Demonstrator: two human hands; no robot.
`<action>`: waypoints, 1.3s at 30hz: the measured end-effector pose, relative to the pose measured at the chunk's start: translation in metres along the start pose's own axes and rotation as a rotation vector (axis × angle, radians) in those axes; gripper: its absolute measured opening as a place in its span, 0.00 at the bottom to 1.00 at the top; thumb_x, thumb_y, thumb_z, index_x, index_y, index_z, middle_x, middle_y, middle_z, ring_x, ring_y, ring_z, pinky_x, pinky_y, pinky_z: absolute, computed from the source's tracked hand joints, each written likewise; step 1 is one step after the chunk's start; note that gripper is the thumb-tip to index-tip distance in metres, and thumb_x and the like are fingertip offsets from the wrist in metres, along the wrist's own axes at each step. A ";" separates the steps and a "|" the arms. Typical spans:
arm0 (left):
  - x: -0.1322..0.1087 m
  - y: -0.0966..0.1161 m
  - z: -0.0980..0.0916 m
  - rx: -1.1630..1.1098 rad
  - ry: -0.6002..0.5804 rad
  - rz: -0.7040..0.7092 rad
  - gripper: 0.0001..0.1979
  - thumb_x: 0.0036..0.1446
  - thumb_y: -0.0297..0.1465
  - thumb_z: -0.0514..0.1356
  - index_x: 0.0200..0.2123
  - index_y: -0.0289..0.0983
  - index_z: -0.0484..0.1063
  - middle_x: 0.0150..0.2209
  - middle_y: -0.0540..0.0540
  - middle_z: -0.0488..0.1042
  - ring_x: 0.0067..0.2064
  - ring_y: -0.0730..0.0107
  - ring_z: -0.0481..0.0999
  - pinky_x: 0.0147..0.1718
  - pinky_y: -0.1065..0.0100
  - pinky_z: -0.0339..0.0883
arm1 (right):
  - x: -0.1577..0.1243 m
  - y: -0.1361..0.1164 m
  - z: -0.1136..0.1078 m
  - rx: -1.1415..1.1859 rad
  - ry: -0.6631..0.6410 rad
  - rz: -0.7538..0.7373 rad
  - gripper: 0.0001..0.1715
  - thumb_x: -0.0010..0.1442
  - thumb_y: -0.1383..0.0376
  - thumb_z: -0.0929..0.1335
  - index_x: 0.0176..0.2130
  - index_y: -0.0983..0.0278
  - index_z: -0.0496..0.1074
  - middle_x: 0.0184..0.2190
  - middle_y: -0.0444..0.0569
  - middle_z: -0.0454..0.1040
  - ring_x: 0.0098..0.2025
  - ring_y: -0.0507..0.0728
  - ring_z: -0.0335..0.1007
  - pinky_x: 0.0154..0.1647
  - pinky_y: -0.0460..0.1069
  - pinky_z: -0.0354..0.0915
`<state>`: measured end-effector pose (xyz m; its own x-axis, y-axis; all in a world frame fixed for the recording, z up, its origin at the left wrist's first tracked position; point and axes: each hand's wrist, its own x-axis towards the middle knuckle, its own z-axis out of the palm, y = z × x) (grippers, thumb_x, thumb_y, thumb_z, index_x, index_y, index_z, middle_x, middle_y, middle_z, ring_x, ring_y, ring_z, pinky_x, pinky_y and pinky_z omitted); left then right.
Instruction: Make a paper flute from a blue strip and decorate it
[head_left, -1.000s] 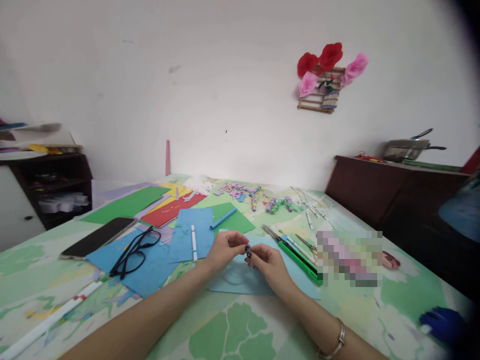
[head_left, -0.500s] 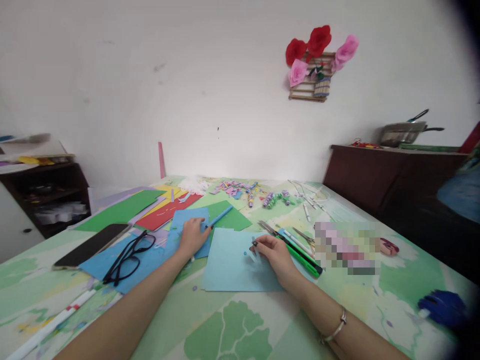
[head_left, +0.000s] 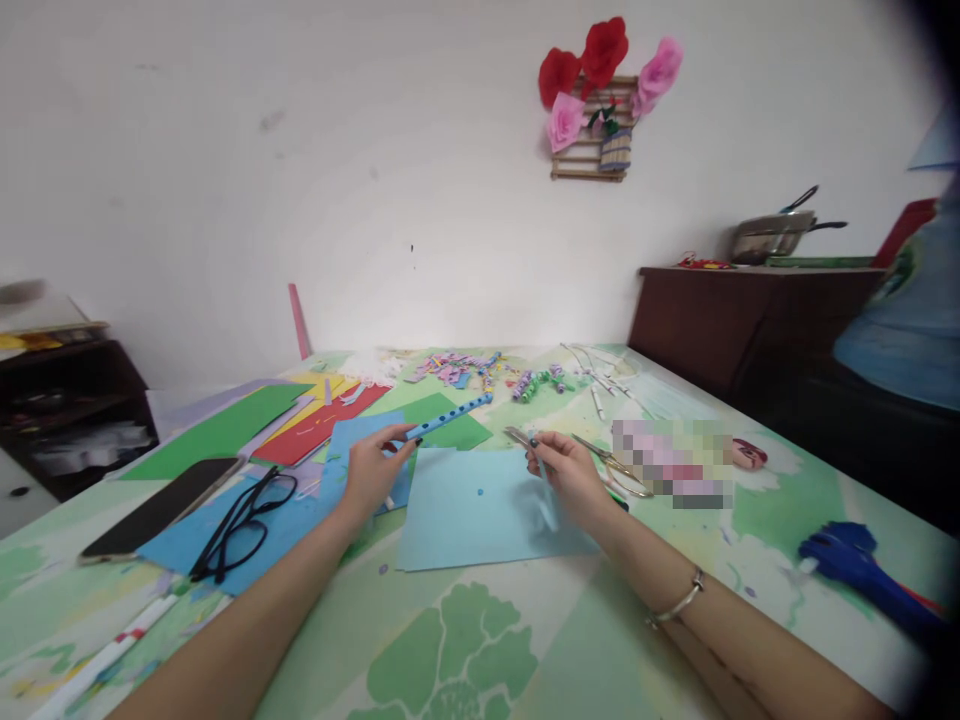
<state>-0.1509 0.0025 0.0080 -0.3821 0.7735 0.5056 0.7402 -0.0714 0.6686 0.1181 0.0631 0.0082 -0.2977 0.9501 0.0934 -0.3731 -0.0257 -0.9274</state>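
Observation:
My left hand [head_left: 373,468] grips the near end of a thin blue tube with dark dots [head_left: 451,414], its far end pointing up and to the right. Beneath that hand lies a darker blue sheet [head_left: 352,440]. My right hand [head_left: 568,472] is closed in a pinch on a small light blue paper strip [head_left: 550,508], which hangs below the fingers. Under it a light blue paper sheet [head_left: 457,525] lies flat, with a tiny blue dot [head_left: 480,492] on it. Just beyond the right hand are scissors [head_left: 615,462], partly covered by it.
Black glasses [head_left: 247,520] and a phone [head_left: 161,508] lie left. Coloured sheets [head_left: 217,430], paper scraps [head_left: 450,368] and curled paper strings [head_left: 536,382] are spread farther back. A dark blue object [head_left: 847,555] is at right. Another person in a blue top [head_left: 907,340] stands beyond the table.
My left hand has lifted the dotted tube off the sheets, and its far end has swung up and right. My right hand has risen slightly with the strip. The view has turned right.

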 end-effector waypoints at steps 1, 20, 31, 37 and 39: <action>-0.003 0.005 0.001 -0.047 -0.004 0.009 0.16 0.51 0.38 0.60 0.42 0.37 0.77 0.31 0.48 0.78 0.31 0.68 0.74 0.34 0.68 0.69 | 0.001 -0.001 -0.002 0.013 0.007 -0.007 0.14 0.39 0.62 0.75 0.27 0.65 0.71 0.19 0.41 0.71 0.22 0.49 0.64 0.30 0.48 0.60; -0.040 0.041 0.027 -0.339 -0.238 0.026 0.14 0.46 0.35 0.65 0.37 0.39 0.78 0.35 0.47 0.80 0.31 0.69 0.77 0.35 0.68 0.73 | 0.006 -0.007 -0.010 0.125 0.086 -0.056 0.15 0.43 0.62 0.74 0.30 0.63 0.68 0.28 0.44 0.75 0.35 0.56 0.76 0.43 0.52 0.68; -0.043 0.046 0.027 -0.275 -0.263 0.059 0.11 0.47 0.33 0.63 0.35 0.38 0.78 0.31 0.47 0.79 0.30 0.67 0.76 0.33 0.66 0.72 | 0.005 -0.018 -0.014 0.113 0.129 -0.051 0.15 0.43 0.60 0.75 0.29 0.62 0.69 0.29 0.47 0.77 0.37 0.58 0.76 0.42 0.53 0.68; -0.045 0.045 0.027 -0.224 -0.321 0.068 0.11 0.48 0.32 0.61 0.36 0.38 0.77 0.31 0.47 0.78 0.30 0.67 0.75 0.35 0.65 0.70 | 0.009 -0.018 -0.018 0.091 0.154 -0.045 0.16 0.43 0.58 0.75 0.29 0.62 0.70 0.33 0.45 0.77 0.35 0.54 0.74 0.43 0.52 0.68; -0.046 0.045 0.029 -0.218 -0.349 0.074 0.11 0.48 0.32 0.61 0.36 0.38 0.77 0.31 0.47 0.77 0.30 0.67 0.75 0.34 0.65 0.70 | 0.010 -0.016 -0.020 0.063 0.157 -0.049 0.17 0.43 0.57 0.75 0.30 0.62 0.70 0.32 0.44 0.76 0.34 0.53 0.73 0.43 0.51 0.68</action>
<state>-0.0844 -0.0181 -0.0010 -0.0943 0.9254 0.3670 0.6097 -0.2377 0.7561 0.1388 0.0796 0.0169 -0.1385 0.9875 0.0750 -0.4393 0.0066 -0.8983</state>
